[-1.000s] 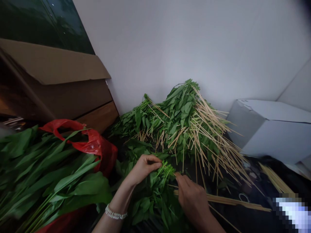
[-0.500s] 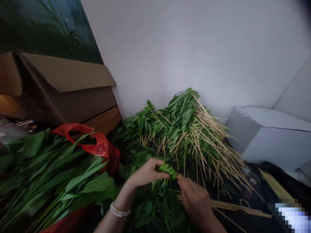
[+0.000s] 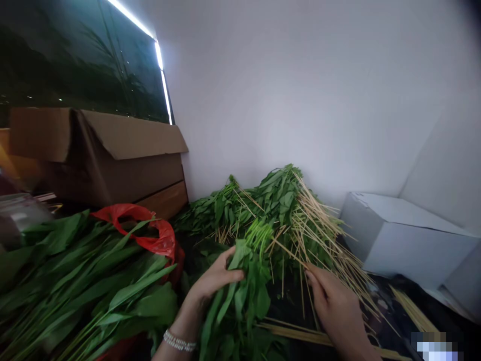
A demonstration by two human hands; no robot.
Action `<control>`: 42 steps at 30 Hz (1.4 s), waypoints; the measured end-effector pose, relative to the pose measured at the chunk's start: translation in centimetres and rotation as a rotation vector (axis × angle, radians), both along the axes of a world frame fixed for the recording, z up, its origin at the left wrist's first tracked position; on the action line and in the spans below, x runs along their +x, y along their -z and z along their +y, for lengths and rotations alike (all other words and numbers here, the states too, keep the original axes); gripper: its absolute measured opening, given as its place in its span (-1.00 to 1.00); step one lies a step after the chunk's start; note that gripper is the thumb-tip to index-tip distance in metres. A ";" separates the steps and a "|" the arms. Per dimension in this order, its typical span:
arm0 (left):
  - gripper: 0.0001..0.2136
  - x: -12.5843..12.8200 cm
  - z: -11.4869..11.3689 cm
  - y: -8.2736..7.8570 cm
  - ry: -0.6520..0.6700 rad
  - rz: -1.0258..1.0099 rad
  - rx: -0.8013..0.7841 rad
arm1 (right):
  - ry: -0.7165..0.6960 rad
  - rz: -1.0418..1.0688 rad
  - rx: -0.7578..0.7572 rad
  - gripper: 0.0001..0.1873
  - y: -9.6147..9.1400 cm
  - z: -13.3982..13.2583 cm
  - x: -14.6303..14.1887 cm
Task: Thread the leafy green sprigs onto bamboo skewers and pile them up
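A thin bamboo skewer [image 3: 288, 251] is pinched between the thumb and fingers of my right hand [image 3: 336, 303]. At its far end hangs a bunch of leafy greens [image 3: 242, 296], its bright green stems [image 3: 260, 234] gathered at the top and its leaves drooping. Along the left side of this bunch, my left hand [image 3: 216, 276] rests against the leaves, thumb and index finger spread apart; its other fingers are partly hidden. Behind, a heap of leafy bunches on skewers [image 3: 280, 193] lies against the wall, with many skewer ends [image 3: 330, 240] pointing right.
Loose long-stemmed leaves [image 3: 86, 281] fill the left side beside a red plastic bag [image 3: 165, 238]. An open cardboard box [image 3: 139, 173] stands behind them. At right are a white box [image 3: 421, 250] and spare skewers [image 3: 417, 311]; more skewers [image 3: 296, 335] lie in front.
The bunch has risen and moved toward the heap. My right hand has shifted right along the skewer; my left hand has let go of the stems and spread beside the leaves. The view has tilted up.
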State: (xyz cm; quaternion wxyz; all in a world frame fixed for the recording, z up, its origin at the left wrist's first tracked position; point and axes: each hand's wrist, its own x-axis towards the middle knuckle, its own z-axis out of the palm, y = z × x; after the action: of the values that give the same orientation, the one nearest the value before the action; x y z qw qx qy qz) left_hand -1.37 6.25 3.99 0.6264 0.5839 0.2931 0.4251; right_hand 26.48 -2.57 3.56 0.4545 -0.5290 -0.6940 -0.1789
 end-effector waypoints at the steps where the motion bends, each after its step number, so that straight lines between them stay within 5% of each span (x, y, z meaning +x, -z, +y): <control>1: -0.24 0.0 0.1 0.8 -0.004 -0.030 -0.021 | 0.013 0.060 -0.019 -0.70 -0.2 0.4 0.2; 8: -0.45 0.2 -0.1 4.0 0.279 -0.003 -0.071 | 0.043 0.366 -0.195 -0.60 -1.3 2.2 1.2; 17: -0.50 -0.3 0.3 7.4 0.210 0.101 -0.150 | -0.026 0.370 -0.219 -0.61 -3.4 3.2 0.7; 25: -0.51 -0.4 0.4 7.7 0.239 0.086 -0.090 | -0.185 0.267 -0.228 -0.65 -9.9 6.3 -1.6; 34: -0.56 -0.3 0.2 7.9 0.209 0.134 -0.097 | 0.083 0.198 -0.224 -0.57 -17.8 17.4 3.1; 37: -0.56 -0.3 0.1 8.1 0.218 0.130 -0.103 | 0.204 0.128 -0.277 -0.59 -17.7 20.1 5.0; 42: -0.55 -0.3 0.3 7.9 0.196 0.102 -0.106 | 0.314 -0.037 -0.498 -0.65 -14.7 21.7 6.9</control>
State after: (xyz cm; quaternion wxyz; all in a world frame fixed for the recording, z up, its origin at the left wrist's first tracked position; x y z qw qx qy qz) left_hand -1.63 6.51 -3.93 0.6793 0.5968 0.2879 0.3156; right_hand 33.41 19.18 18.30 0.2648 -0.7217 -0.6344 -0.0807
